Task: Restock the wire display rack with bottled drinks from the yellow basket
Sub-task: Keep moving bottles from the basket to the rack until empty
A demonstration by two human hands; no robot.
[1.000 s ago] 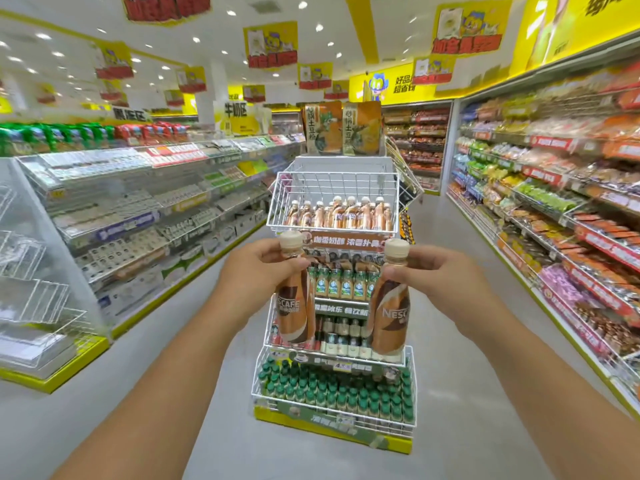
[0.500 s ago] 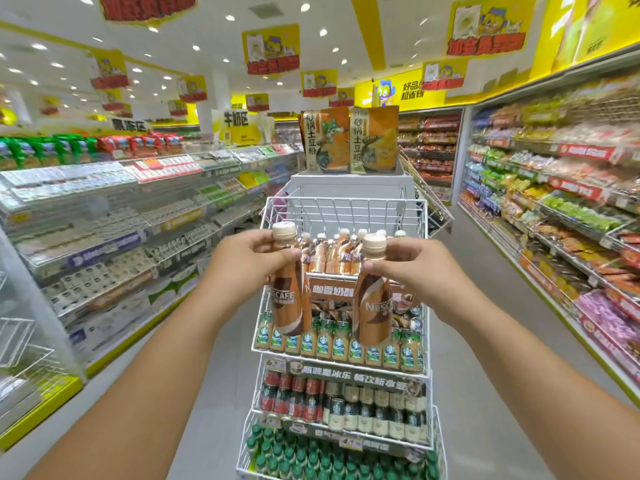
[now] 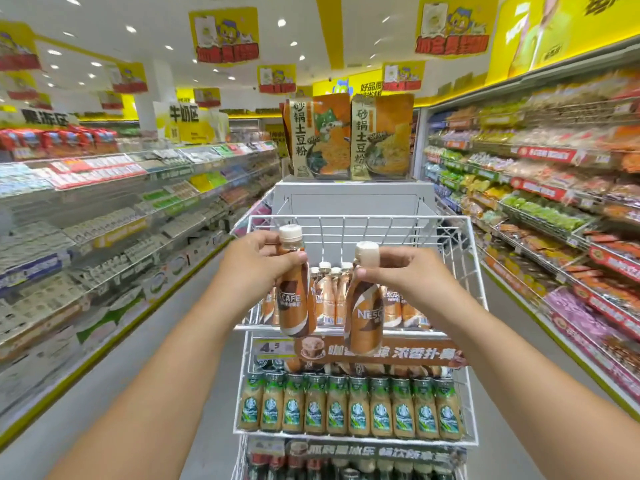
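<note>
Head view: my left hand (image 3: 258,268) grips one Nescafé coffee bottle (image 3: 294,299) by its neck, my right hand (image 3: 401,277) pinches another (image 3: 365,313) likewise, both hanging before the wire rack's top basket (image 3: 464,271). I should lift them over the front rim and stand them upright behind the stocked row (image 3: 329,292).

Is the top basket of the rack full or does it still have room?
Has room. The top basket holds coffee bottles only along its front; bare wire shows behind them.
</note>
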